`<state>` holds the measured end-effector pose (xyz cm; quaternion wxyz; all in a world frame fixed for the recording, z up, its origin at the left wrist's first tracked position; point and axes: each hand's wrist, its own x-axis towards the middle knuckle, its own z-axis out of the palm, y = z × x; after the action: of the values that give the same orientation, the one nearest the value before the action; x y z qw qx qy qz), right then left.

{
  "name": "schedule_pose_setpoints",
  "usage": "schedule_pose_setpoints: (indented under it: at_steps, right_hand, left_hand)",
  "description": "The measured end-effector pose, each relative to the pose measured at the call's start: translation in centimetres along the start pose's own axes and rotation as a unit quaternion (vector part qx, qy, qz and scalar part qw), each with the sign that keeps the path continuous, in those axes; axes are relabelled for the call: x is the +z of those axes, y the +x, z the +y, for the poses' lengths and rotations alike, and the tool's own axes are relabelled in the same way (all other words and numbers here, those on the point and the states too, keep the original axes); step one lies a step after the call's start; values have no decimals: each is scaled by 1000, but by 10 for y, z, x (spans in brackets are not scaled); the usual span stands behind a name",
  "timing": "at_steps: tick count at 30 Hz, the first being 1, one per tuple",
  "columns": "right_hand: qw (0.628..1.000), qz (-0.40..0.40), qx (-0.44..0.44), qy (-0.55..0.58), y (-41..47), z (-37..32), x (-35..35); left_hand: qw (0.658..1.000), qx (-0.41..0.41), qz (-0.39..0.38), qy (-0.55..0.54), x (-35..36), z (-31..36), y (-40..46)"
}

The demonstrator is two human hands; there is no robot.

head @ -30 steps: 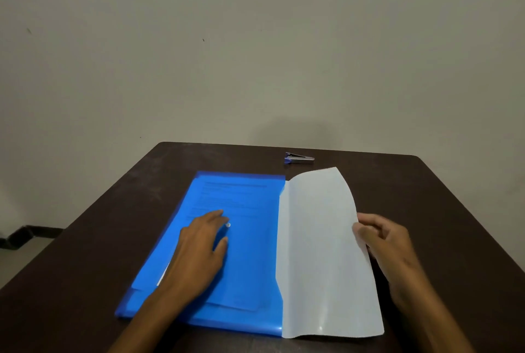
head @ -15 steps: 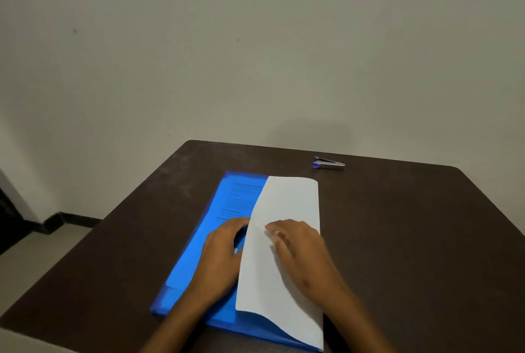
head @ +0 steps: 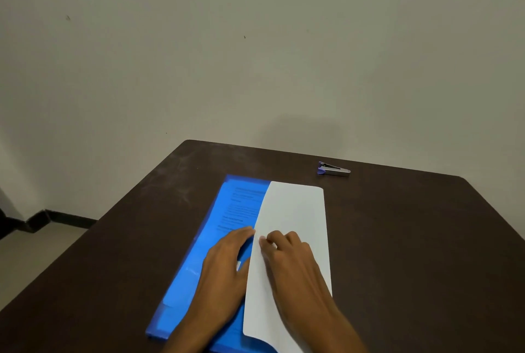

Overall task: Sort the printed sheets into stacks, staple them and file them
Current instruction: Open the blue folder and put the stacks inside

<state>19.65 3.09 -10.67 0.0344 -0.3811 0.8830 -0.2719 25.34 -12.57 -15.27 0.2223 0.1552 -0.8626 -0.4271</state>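
Observation:
A blue plastic folder [head: 196, 273] lies open on the dark table [head: 412, 253], with printed sheets [head: 241, 204] showing through its left half. A white cover flap [head: 298, 210] arches over the folder's right half, its free edge raised near the middle. My left hand [head: 221, 276] rests flat on the sheets, fingertips just under the flap's edge. My right hand [head: 295, 270] lies on top of the flap, its bent fingers holding that free edge. The thumb is hidden.
A small blue and silver stapler [head: 333, 169] sits near the table's far edge, to the right behind the folder. A bare wall rises behind the table. Floor with a dark skirting [head: 56, 216] shows at the left.
My right hand swung the white flap from the right side up and over toward the left, onto the folder. My left hand stayed flat on the sheets. The view shifted left.

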Motion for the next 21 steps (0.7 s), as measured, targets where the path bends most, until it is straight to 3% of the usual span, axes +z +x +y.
schedule_pose_setpoints:
  at_steps: [3, 5, 8, 15, 19, 21]
  right_hand:
    - [994, 5, -30, -105, 7, 5, 9]
    - [971, 22, -87, -223, 11, 8, 16]
    - [950, 32, -124, -285, 17, 5, 18]
    - [939, 9, -182, -292, 31, -19, 1]
    - [968, -15, -133, -214, 33, -17, -25]
    - [973, -15, -134, -189, 30, -7, -32]
  left_hand:
    - [1000, 8, 5, 1, 3, -5, 2]
    - [1000, 11, 9, 5, 4, -7, 2]
    - [999, 30, 10, 3, 5, -14, 2]
    - [994, 91, -37, 42, -9, 8, 2]
    - [980, 142, -102, 90, -18, -4, 18]
    - [974, 164, -96, 125, -20, -10, 18]
